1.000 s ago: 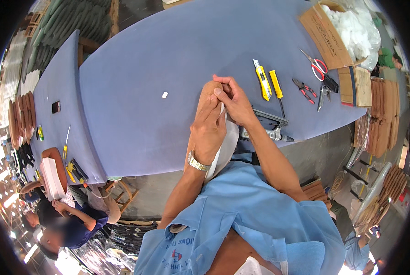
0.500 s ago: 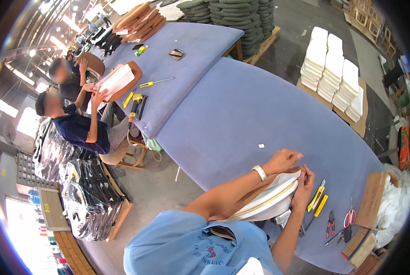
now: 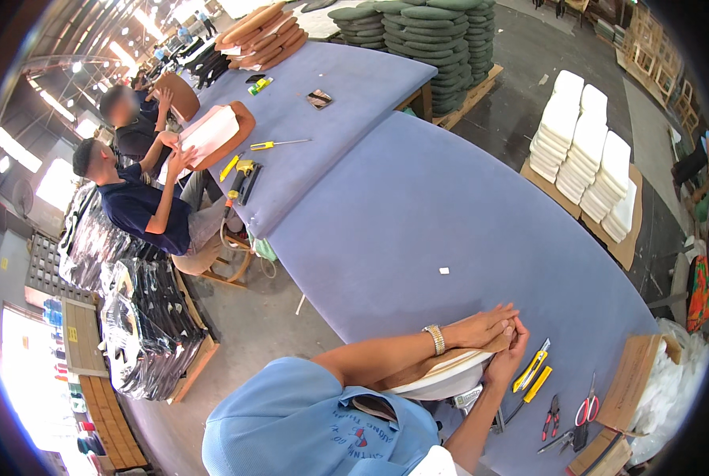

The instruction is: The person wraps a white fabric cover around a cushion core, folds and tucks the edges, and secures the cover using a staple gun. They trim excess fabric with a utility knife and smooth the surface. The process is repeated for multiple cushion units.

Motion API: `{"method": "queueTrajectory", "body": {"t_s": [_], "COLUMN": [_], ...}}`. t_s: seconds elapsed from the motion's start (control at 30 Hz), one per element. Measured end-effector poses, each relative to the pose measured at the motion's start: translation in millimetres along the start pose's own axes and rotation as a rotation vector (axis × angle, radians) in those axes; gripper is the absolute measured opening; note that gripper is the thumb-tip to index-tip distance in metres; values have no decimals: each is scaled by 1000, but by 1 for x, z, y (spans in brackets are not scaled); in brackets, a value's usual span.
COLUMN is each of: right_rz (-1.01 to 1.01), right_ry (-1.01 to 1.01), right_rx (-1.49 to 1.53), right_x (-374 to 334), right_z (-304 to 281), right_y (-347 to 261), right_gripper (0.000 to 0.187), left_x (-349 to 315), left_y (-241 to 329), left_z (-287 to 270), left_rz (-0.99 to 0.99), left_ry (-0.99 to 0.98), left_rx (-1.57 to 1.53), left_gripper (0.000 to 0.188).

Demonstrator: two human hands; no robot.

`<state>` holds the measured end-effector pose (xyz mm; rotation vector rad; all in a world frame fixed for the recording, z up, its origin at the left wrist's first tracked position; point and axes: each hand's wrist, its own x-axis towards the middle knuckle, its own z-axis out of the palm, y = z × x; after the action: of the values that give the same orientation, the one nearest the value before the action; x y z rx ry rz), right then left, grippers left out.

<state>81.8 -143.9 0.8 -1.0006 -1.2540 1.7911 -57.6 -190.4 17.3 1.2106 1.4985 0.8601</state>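
Observation:
A padded seat panel [image 3: 442, 378] with a white body and a brown cover leans against me at the table's near edge. My left hand [image 3: 481, 327], with a metal watch on its wrist, lies over the panel's far end, fingers stretched out and pressing on the brown cover [image 3: 499, 343]. Round that same end, my right hand [image 3: 511, 355] is closed on the panel's edge, its fingertips close to the left hand's. Partly hidden by the panel and my right forearm is a silver tool [image 3: 467, 397].
On the blue table [image 3: 386, 230], right of my hands, lie a yellow utility knife [image 3: 532, 369], a yellow-handled tool [image 3: 538, 384], pliers [image 3: 551, 416] and scissors [image 3: 587, 408]. A cardboard box [image 3: 630, 377] stands beyond. Two people [image 3: 144, 202] work at the left; white pads [image 3: 584, 151] are stacked far right.
My left hand has come down from above the panel's end and now lies flat on the brown cover, which is folded over the white edge. The view has shifted slightly.

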Motion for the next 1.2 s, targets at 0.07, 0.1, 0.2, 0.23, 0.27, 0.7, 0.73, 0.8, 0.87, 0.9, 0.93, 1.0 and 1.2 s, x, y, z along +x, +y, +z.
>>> {"method": "queueTrajectory", "body": {"t_s": [0.07, 0.1, 0.2, 0.23, 0.27, 0.7, 0.73, 0.8, 0.87, 0.9, 0.93, 1.0, 1.2], "right_rz": [-11, -9, 13, 19, 37, 121, 157, 227, 241, 219, 196, 126, 116], "right_ry": [-11, -16, -1, 0, -2, 220, 219, 134, 86, 95, 100, 65, 2], "right_rx": [34, 63, -17, 2, -36, -474, -667, -960, -1103, -1102, -1103, -1156, -1332], "right_x": [-3, -3, -2, -1, 0, -95, -111, -135, -143, -140, -139, -137, -152], "right_z": [2, 2, 1, 6, 8, -41, -53, -68, -70, -68, -68, -68, -86], "right_y": [-3, -2, -5, -12, -17, 11, 22, 31, 38, 40, 41, 34, 45], "right_gripper": [38, 38, 41, 42, 43, 57, 60, 65, 69, 70, 72, 75, 88], "left_x": [-8, -8, -12, -15, -20, -31, -29, -30, -29, -28, -29, -27, -31], "left_y": [12, 8, 6, 19, 31, 30, 29, 28, 31, 33, 32, 30, 35], "left_z": [-2, -1, 0, -6, -12, -5, -6, -6, -4, -3, -1, -2, 7], "left_rz": [0, 60, 169, 170, 176, 45, 56, 62, 38, 33, 47, 90, 68], "left_ry": [-4, 26, 22, -15, -34, 154, 153, 161, 154, 155, 155, 172, 191], "left_rx": [15, 63, 268, 370, 398, 381, 402, 446, 426, 415, 430, 464, 433], "left_gripper": [58, 57, 56, 56, 56, 73, 73, 73, 73, 73, 73, 72, 68]}}
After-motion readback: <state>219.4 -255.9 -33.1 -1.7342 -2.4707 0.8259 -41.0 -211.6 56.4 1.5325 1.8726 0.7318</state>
